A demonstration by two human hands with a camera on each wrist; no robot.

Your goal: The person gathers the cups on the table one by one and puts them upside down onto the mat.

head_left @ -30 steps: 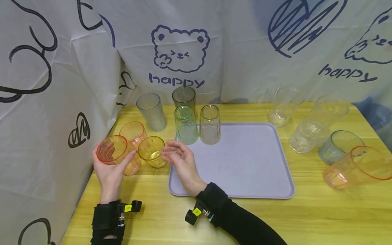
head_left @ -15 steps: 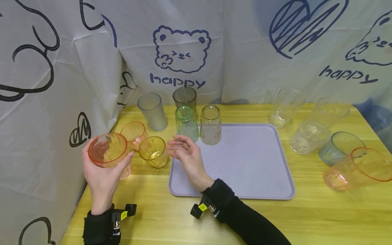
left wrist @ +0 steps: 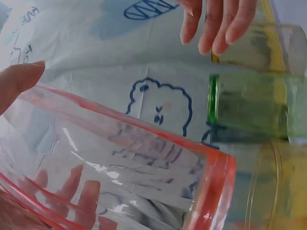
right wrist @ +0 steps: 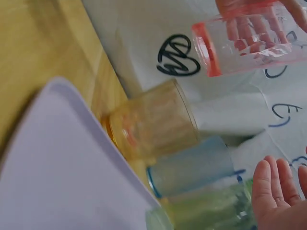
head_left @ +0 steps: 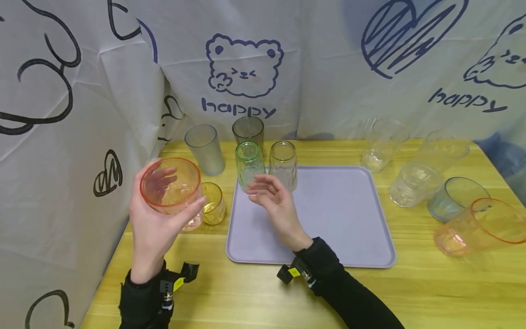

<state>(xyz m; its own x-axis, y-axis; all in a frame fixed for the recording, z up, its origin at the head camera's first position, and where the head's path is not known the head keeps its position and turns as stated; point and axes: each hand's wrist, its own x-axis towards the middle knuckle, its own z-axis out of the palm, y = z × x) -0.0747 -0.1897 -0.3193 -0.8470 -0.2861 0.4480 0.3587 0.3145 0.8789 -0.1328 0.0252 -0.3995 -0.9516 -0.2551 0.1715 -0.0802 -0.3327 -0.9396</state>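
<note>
My left hand (head_left: pixel 149 235) grips a tall pink-orange drinking glass (head_left: pixel 181 180) with a red rim, thumb on one side and fingers round the other. In the left wrist view the glass (left wrist: pixel 144 153) spans the lower half, its thick red base at right. A short yellow glass (head_left: pixel 214 208) stands just right of it on the table. The other orange glass seen earlier is hidden or merges with the held one. My right hand (head_left: pixel 279 210) is over the tray (head_left: pixel 328 219), fingers loosely extended and holding nothing, near a green glass (head_left: pixel 248 167) and a clear glass (head_left: pixel 283 157).
Behind stand a frosted blue glass (head_left: pixel 204 153) and a dark grey glass (head_left: pixel 248 130). At right are several more glasses, including a clear one (head_left: pixel 382 148), a low blue-grey one (head_left: pixel 449 203) and an orange one (head_left: pixel 468 230). Printed cloth (head_left: pixel 328 91) hangs behind the table.
My left hand first drew the orange glass left and away from the other glasses, then raised it and brought it right. My right hand withdrew rightward from beside the yellow glass to over the tray.
</note>
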